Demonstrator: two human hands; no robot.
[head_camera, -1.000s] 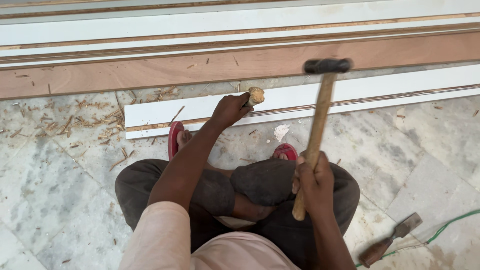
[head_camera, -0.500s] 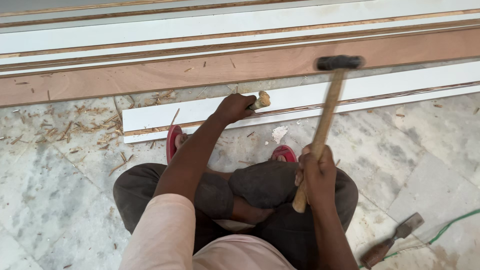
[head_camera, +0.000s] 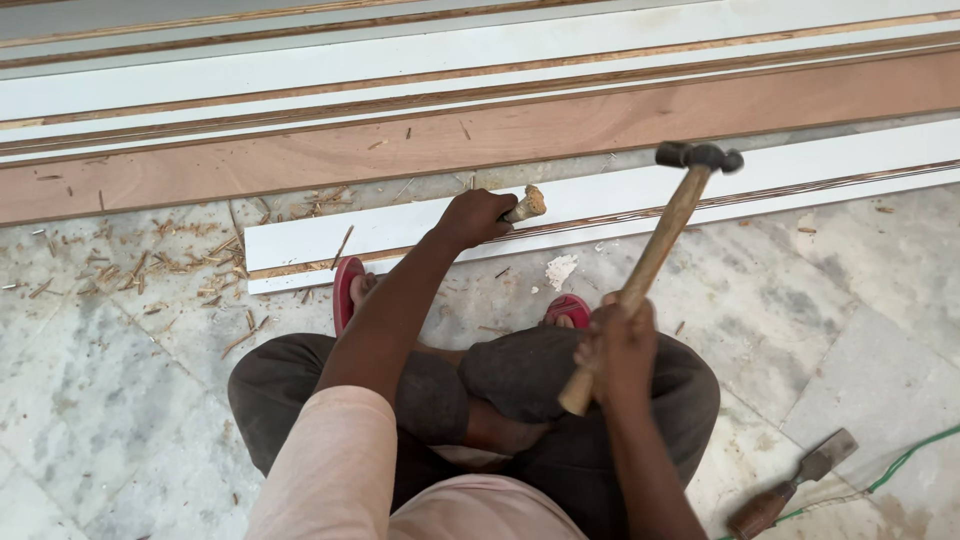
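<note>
Person squats on a marble floor (head_camera: 120, 400), red sandals (head_camera: 346, 290) under the feet, working at a white-faced board strip (head_camera: 800, 165) lying flat just in front of the toes. Left hand (head_camera: 472, 217) is wrapped tight around a wooden-handled chisel (head_camera: 527, 203); only the rounded, battered butt of the handle sticks out past the fingers, the blade end is hidden under the fist so where the edge sits on the strip cannot be told exactly. Chisel's long axis tilts, butt pointing up and to the right, toward the hammer (head_camera: 655, 255). Right hand (head_camera: 620, 345) is closed fully around the low end of the hammer handle, near the knob, steel head (head_camera: 700, 156) raised above the strip and right of the chisel butt, well apart from it. Hammer's long axis runs diagonal, head up-right, grip end down-left near the knee. Judgement: hammer is head-heavy and stiff, wood handle dry and not slippery, so a grip near the end gives swing; chisel is rigid, light, best held mid-handle clear of the butt. Strip looks stiff but thin, its edge could chip. Behind it a long brown plywood plank (head_camera: 500, 135) and more white boards (head_camera: 400, 70) run left-right. Wood chips (head_camera: 200, 265) scattered on the left. A second chisel (head_camera: 790, 485) and green cord (head_camera: 900, 465) lie on the floor at lower right.
</note>
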